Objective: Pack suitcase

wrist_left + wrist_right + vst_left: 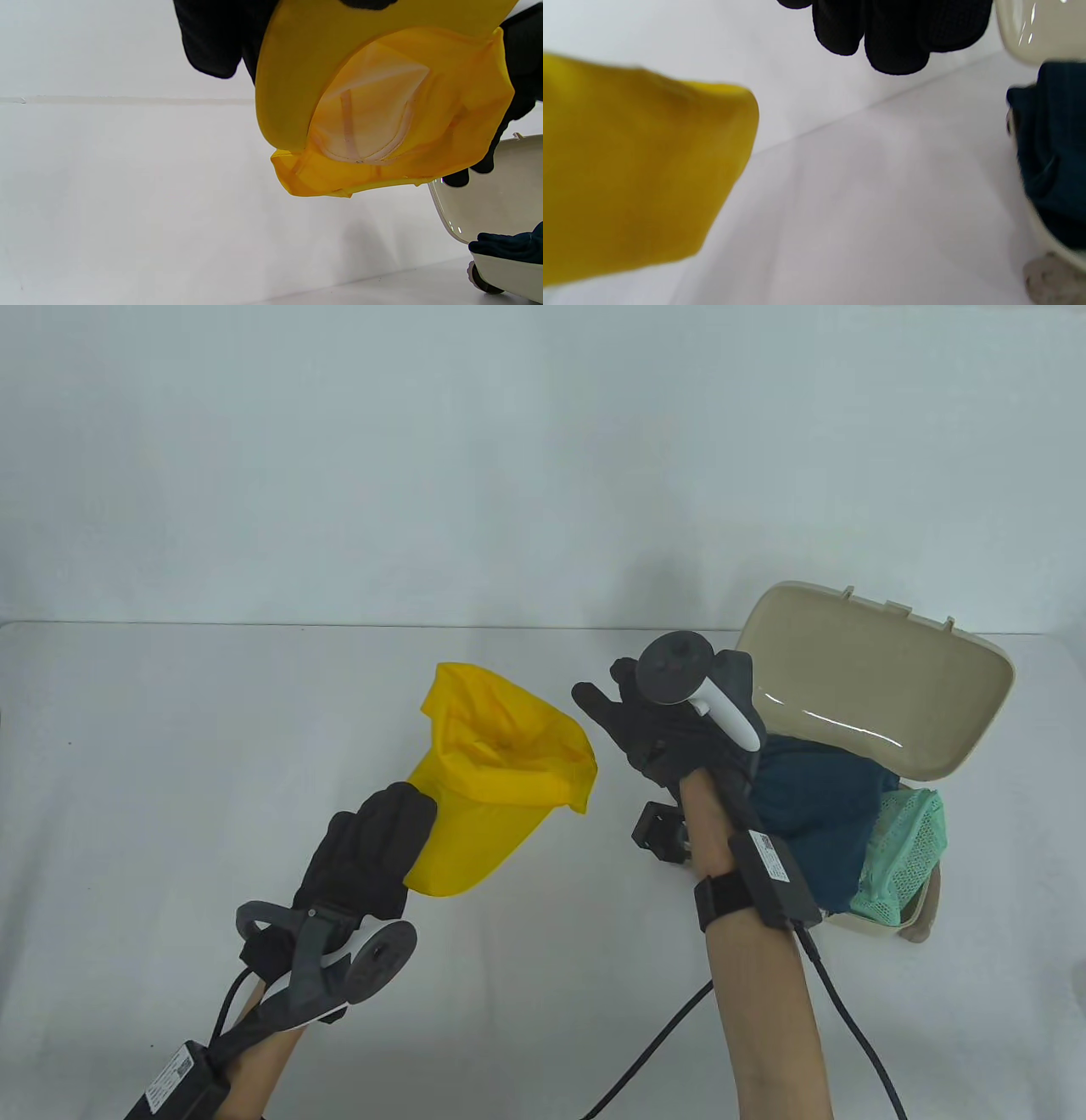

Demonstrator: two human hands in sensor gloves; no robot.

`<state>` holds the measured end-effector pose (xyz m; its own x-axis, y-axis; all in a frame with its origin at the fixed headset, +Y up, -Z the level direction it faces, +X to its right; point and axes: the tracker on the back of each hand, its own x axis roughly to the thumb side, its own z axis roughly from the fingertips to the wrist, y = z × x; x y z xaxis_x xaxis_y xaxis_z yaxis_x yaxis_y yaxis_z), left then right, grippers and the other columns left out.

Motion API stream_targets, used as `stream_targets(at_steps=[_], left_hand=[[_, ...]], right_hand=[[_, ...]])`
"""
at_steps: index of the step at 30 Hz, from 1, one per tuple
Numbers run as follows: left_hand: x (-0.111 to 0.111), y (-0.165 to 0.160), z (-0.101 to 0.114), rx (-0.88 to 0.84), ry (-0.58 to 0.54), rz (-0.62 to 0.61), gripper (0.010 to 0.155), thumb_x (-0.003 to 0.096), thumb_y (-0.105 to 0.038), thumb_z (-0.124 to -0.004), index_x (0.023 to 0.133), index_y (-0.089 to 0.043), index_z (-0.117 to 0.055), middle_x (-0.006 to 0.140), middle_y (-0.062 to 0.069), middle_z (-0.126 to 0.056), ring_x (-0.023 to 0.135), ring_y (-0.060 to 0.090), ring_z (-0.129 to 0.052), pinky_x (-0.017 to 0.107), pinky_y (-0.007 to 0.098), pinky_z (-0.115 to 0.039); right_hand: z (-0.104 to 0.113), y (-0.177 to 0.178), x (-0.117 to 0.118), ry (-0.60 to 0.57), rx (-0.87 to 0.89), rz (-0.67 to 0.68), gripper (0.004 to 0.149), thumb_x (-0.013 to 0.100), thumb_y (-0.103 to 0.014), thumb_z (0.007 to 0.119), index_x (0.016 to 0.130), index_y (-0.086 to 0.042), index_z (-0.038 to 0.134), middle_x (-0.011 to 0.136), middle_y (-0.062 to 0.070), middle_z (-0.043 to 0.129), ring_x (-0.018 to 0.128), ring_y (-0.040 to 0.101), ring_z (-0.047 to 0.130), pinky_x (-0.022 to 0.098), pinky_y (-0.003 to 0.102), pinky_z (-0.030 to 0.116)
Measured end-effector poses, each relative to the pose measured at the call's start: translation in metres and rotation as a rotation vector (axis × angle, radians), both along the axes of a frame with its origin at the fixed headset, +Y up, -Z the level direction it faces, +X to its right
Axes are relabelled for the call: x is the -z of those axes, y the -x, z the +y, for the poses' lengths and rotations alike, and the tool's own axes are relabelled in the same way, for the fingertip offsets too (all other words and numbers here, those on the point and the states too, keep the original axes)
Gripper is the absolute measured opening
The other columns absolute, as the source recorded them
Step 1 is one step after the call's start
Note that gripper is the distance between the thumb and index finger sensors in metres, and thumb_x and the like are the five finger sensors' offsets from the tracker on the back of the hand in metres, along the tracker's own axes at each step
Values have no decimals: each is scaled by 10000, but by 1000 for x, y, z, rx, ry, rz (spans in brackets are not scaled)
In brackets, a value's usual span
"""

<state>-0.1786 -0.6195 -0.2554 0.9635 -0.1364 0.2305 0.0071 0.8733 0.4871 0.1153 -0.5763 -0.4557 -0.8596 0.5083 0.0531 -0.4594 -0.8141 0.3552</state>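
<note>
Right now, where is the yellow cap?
In the table view the yellow cap is left of centre, held up by the left hand, with the right hand and the open suitcase to its right.

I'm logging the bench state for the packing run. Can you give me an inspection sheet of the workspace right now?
Surface: white table, bare areas look clean.
Job's things: beige suitcase open at right, holding dark teal garment and green mesh bag; yellow cap held up.
Clutter: nothing seen.
Grippers: left hand grips the cap's brim; right hand open, holding nothing.
Cables: black cable trails from the right wrist.
Surroundings: plain white wall.
</note>
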Motion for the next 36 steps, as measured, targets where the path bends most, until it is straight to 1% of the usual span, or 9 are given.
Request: stream_targets(at_steps=[7,11,14,18,21,24,26,31,36], left_hand=[[-3,-3,-1,-16,5,-99,601,567,-376,-491,1103,-390,-222,1205,-80,-452,1111,123,-684,830,349,-648],[0,-2,-6,8,45,-120,597,562,-378,-495,1094,-427,-228,1208,-92,-441,1121,123,-668,839,355,-628],[3,-5,-11,58,71,-116,593,558,-373,-512,1094,-428,-262,1208,-99,-450,1124,131,-663,841,366,-620],[5,-9,-16,147,86,-80,594,557,-361,-528,1098,-416,-288,1205,-77,-478,1113,157,-687,829,392,-628],[9,-11,-23,207,136,-55,597,559,-355,-530,1104,-397,-291,1207,-54,-485,1107,178,-700,822,409,-633],[11,-11,-26,234,134,-41,597,559,-353,-530,1104,-391,-289,1205,-50,-488,1104,179,-705,818,413,-636],[10,-12,-26,249,124,-34,595,558,-349,-535,1104,-394,-304,1205,-49,-491,1105,184,-701,819,416,-634],[13,-12,-29,253,160,-29,608,559,-364,-558,1108,-388,-298,1205,-51,-495,1104,178,-704,817,409,-639],[14,2,-14,100,265,-80,822,470,-505,-751,1141,-336,-306,1227,-22,-468,1133,211,-663,828,441,-614]], right_hand=[[-44,8,9,331,426,246,1032,433,-786,384,1175,-71,328,1082,223,738,865,499,877,616,614,744],[-42,12,6,348,534,292,1022,424,-789,471,1141,-59,473,928,145,895,737,395,989,550,540,822],[-29,15,3,322,510,300,1002,434,-780,535,1126,-56,509,876,122,925,691,357,1011,523,518,837],[-14,29,-7,292,305,329,994,452,-743,636,1143,-52,456,951,158,865,717,378,992,536,537,825],[-12,49,-17,297,193,364,1054,440,-722,689,1157,-24,360,1036,222,773,769,434,960,552,579,809],[-15,70,-26,288,73,394,1058,456,-669,732,1146,19,318,1044,235,744,781,420,948,571,579,796],[-18,81,-31,281,28,418,1012,479,-610,754,1136,28,323,1025,205,757,765,361,954,579,549,800],[-16,92,-34,197,24,331,737,507,-415,803,1058,2,548,810,64,914,568,158,1015,497,423,866],[-9,83,-29,123,62,251,699,508,-398,802,1050,-23,568,792,49,924,555,145,1019,490,413,870]])
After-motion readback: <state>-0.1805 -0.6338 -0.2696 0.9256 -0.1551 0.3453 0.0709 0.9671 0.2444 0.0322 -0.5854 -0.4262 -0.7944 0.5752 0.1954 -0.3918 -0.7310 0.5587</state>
